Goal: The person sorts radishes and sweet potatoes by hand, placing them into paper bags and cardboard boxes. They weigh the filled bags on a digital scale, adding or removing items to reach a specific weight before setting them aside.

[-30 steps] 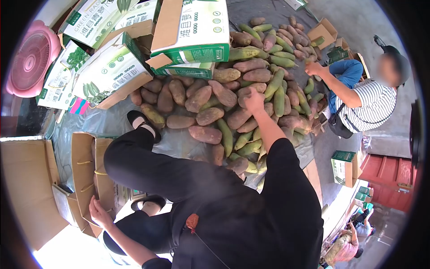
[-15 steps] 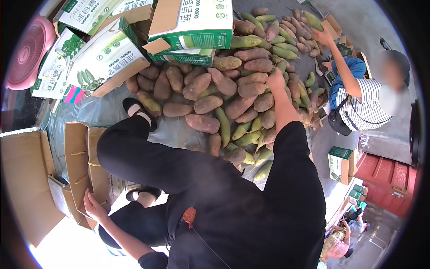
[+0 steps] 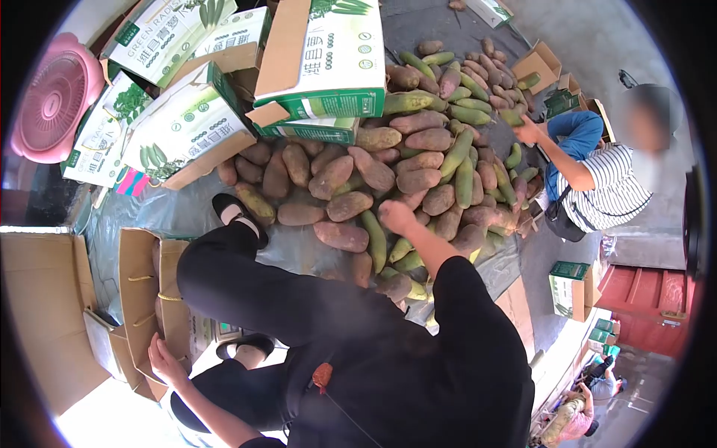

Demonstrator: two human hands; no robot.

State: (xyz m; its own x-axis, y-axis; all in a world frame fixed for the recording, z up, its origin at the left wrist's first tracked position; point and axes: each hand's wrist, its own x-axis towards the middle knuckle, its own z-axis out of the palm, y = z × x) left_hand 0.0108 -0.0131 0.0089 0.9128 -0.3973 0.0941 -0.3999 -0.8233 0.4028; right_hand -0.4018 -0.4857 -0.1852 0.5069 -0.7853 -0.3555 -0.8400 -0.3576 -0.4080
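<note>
The heap of red and green roots (image 3: pixel 332 178) is spread over the plastic sheet (image 3: pixel 295 257). The open carton (image 3: pixel 136 280) is placed near the leg (image 3: pixel 246 265), seemingly for easy reach. The left hand (image 3: pixel 168 364), loosely opened, is held at its edge; the right hand (image 3: pixel 397 216) is curled by a reddish root (image 3: pixel 413 198), whether gripped cannot be told.

"GREEN RADISH" on white box (image 3: pixel 153 41)

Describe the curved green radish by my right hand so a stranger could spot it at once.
Start at the big pile of roots and go to its edge nearest the black-trousered legs. Beside the right hand lies the curved green radish, its slim bent shape and green skin setting it apart from the stout reddish-brown root alongside.
</note>
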